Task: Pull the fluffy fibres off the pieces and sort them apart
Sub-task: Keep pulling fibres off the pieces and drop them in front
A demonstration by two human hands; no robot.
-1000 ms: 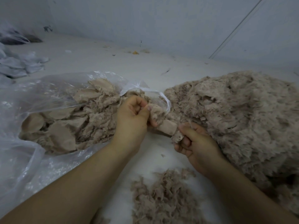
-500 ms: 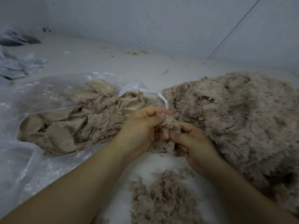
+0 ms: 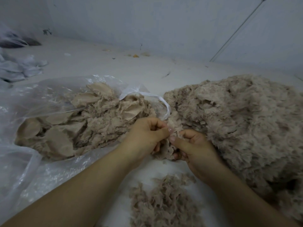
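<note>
Up front, head view: clear plastic bag (image 3: 32,99) at left, mouth open, holds beige stripped pieces (image 3: 85,126). Fluffy piece (image 3: 170,145), tan and shaggy, between hands above white surface (image 3: 114,69). Left hand (image 3: 146,136) and right hand (image 3: 193,148) both curled, pinching it. Loose fibres (image 3: 164,203) nearer; big fluffy heap (image 3: 246,122) right.

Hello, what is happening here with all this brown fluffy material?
A person is picking fluff off fabric scraps by hand. The left hand and right hand both pinch one fluffy piece between them. A clear plastic bag on the left holds pieces, a large fluffy heap lies on the right, and loose fibres sit nearest the person.
</note>
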